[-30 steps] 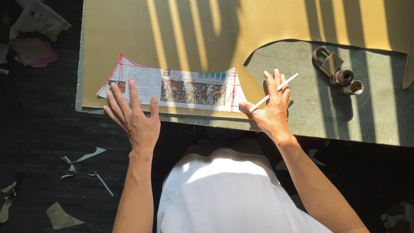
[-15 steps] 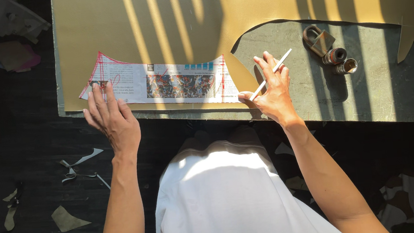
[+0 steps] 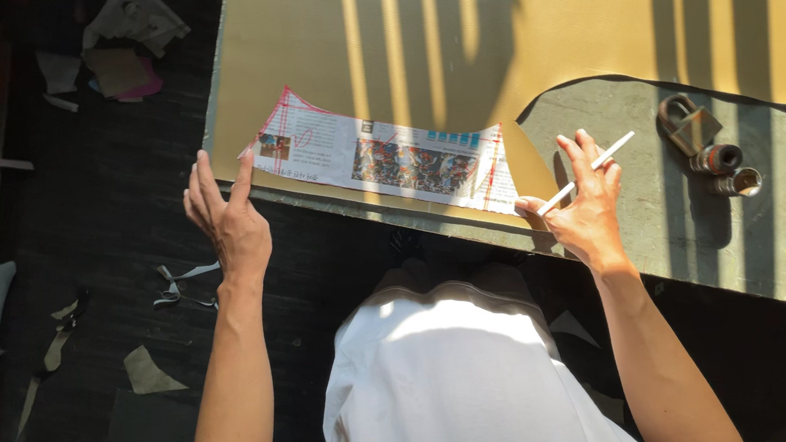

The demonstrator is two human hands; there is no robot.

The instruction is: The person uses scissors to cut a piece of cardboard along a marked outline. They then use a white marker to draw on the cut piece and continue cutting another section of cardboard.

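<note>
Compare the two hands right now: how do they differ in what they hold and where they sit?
The right hand holds a thin white stick between its fingers; the left hand holds nothing. The right hand rests on the table by the right end of the newspaper pattern; the left hand sits at the pattern's left end, a fingertip at its corner. Both have fingers spread.

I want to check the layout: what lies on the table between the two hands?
In the head view, the newspaper pattern lies on the yellow sheet, between left hand and right hand.
</note>
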